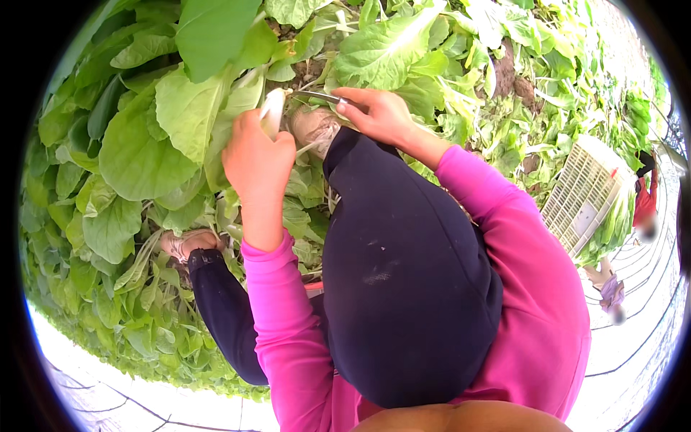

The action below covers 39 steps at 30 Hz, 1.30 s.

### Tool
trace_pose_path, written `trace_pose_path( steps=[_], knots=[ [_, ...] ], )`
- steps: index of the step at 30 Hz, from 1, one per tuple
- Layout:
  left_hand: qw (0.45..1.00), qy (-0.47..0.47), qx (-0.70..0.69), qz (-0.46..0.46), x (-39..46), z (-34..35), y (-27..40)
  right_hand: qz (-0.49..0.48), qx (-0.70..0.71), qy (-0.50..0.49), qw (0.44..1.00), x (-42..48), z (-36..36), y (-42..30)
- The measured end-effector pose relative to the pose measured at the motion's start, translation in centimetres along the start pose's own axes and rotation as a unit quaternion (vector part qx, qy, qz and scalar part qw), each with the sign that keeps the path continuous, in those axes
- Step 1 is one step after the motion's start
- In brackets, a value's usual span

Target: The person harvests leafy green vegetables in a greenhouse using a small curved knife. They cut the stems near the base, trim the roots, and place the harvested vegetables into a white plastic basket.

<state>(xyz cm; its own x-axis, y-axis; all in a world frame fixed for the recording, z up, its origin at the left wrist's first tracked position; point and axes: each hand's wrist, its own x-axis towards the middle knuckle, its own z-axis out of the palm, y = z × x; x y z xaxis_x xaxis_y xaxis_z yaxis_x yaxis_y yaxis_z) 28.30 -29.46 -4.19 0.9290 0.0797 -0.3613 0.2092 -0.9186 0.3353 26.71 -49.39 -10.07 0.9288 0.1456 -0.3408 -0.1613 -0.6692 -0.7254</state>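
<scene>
My left hand (258, 156) grips a leafy green (274, 110) by its thick white stalk, with the cut-looking base pointing up and away from me. Broad pale leaves (189, 119) spread to the left of that hand; whether all belong to the same plant I cannot tell. In my right hand (380, 113) is a knife (318, 95), its thin blade pointing left. The blade's tip meets or nearly meets the stalk's base. Just below the blade is my one foot (316, 127), wrapped in clear plastic.
Dense leafy greens (70, 178) grow on the left. Loose leaves (502, 124) litter the soil on the right. A pale plastic crate (583, 194) tilts there beside more greens. Two other people, one in a red top (644, 202), are at the far right. My other foot (189, 243) stands among the plants.
</scene>
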Motion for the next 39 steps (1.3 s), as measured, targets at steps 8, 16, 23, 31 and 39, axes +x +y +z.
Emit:
trace_pose_path(
  steps=[8, 16, 23, 31, 39],
  knots=[
    [0.99, 0.038, 0.092, 0.101, -0.5, 1.0, 0.4, 0.06, 0.04, -0.013, 0.997, 5.6, 5.6, -0.2],
    [0.977, 0.056, 0.17, 0.118, -0.8, 2.2, -0.2, 0.116, 0.065, -0.047, 0.99, 7.5, 7.3, 0.3],
    [0.98, 0.062, 0.144, 0.126, -1.6, 2.5, -0.7, 0.101, 0.054, -0.032, 0.993, 8.2, 8.3, 0.8],
    [0.981, 0.077, 0.096, 0.147, -3.5, 3.1, -2.2, 0.09, 0.034, -0.051, 0.994, 6.2, 7.9, 1.6],
    [0.969, 0.162, -0.046, 0.18, -5.8, 2.0, -2.1, 0.127, 0.045, -0.021, 0.991, 5.0, 5.7, -0.2]
  ],
)
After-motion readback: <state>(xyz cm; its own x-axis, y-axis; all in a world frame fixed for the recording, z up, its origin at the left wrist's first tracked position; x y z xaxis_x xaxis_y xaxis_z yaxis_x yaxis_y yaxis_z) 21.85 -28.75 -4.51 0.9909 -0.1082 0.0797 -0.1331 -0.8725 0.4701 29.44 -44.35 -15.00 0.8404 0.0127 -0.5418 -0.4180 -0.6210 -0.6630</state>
